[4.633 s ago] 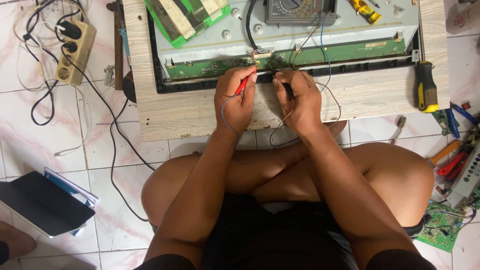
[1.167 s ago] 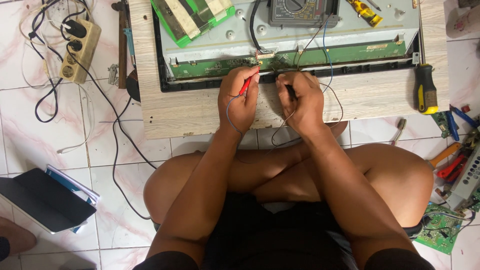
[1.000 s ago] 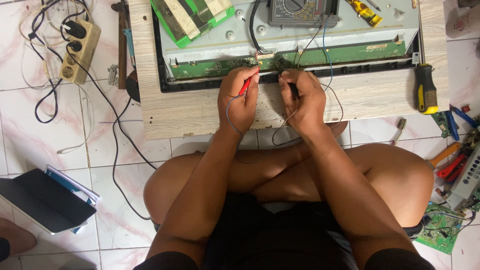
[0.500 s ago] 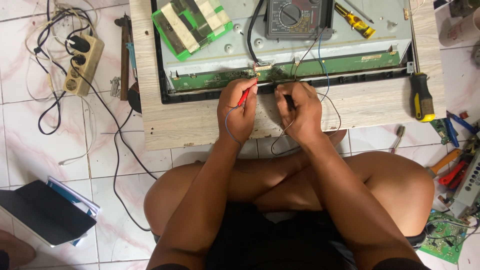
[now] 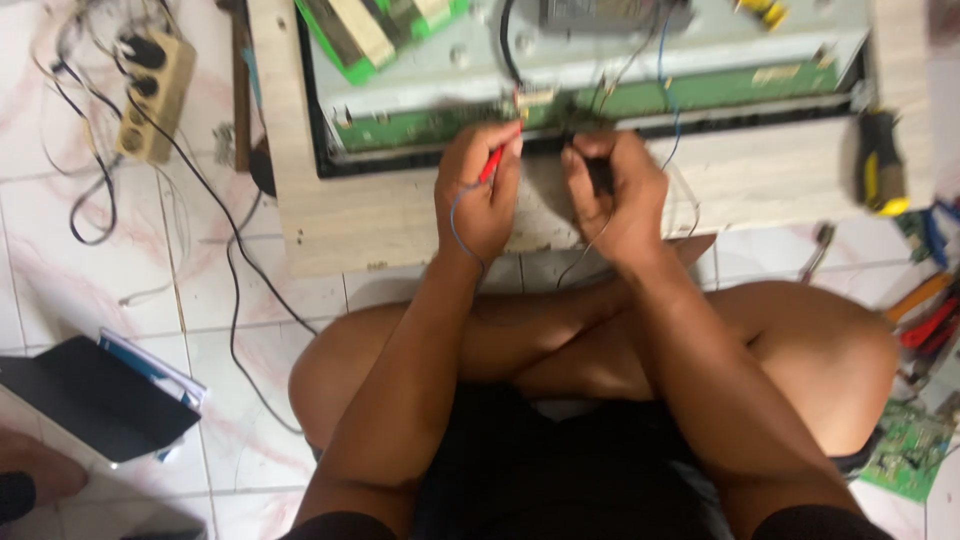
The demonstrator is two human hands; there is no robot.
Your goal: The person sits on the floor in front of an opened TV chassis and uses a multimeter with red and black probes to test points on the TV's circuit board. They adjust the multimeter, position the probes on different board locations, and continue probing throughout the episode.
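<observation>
The left hand (image 5: 482, 195) has its grip closed around a red probe (image 5: 490, 165), tip just ahead of the fingers on the green circuit strip (image 5: 690, 97). Beside it, the right hand (image 5: 615, 195) pinches a black probe (image 5: 600, 175) above the table (image 5: 380, 220).

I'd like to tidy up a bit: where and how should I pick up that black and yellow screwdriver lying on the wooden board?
Grip the screwdriver around its thick black and yellow handle, coming down from above. It lies flat on the wooden board near the right edge, apart from both hands, and the handle is its widest part. The picture is blurred, so finer detail is unclear.
</observation>
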